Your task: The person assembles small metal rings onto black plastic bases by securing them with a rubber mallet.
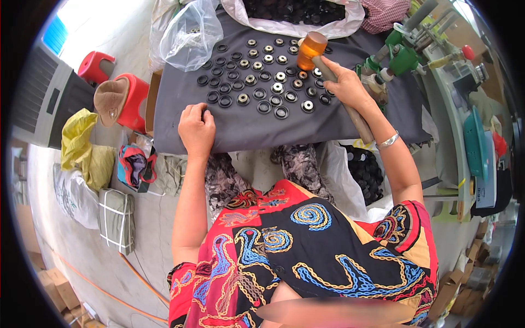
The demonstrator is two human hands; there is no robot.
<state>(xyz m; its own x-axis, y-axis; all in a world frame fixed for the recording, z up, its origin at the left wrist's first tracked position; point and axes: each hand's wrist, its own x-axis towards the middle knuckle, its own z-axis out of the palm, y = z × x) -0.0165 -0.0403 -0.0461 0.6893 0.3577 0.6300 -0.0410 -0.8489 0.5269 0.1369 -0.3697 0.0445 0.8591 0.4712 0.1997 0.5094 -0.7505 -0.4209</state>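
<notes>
My right hand (349, 87) is wrapped round the wooden handle of a mallet (313, 50) with a translucent orange head. The handle runs back under my forearm. The head hangs at the far right of several black rings (281, 112); whether it touches any of them I cannot tell. Silver metal pieces sit in some rings, such as one black ring with a metal centre (243, 99); others have none. At the near left of the dark-covered table (251, 130), my left hand (197, 131) rests with curled fingers. Whatever those fingers may hold is hidden.
An open white sack (350, 26) of black parts lies at the table's far edge, beside a clear plastic bag (191, 35). Another sack of black parts (365, 174) stands below. Green machinery (404, 59) stands to the right, red stools (131, 101) to the left.
</notes>
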